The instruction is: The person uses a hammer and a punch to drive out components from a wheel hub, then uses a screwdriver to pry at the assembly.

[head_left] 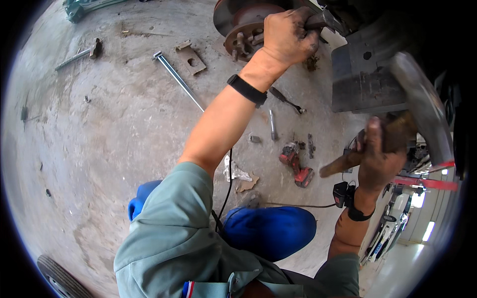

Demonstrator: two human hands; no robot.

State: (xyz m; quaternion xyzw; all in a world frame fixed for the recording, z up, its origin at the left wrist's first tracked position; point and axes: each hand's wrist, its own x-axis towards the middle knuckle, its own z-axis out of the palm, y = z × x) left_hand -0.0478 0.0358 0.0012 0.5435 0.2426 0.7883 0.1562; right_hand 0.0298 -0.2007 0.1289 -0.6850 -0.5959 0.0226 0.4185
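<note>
My right hand is wrapped round the wooden handle of a hammer. Its large metal head is raised at the right and smeared by motion. Further up, my left hand is closed on a dark, greasy metal piece, whose exact kind I cannot make out. Right beside that hand is a rusty wheel hub with studs, in front of a brake disc. Part of the hub is hidden behind my left hand and wrist.
On the concrete floor lie a ratchet, a socket extension, a red cordless impact wrench, a long metal bar, a metal bracket and another hammer. A dark box-like part stands right of the hub.
</note>
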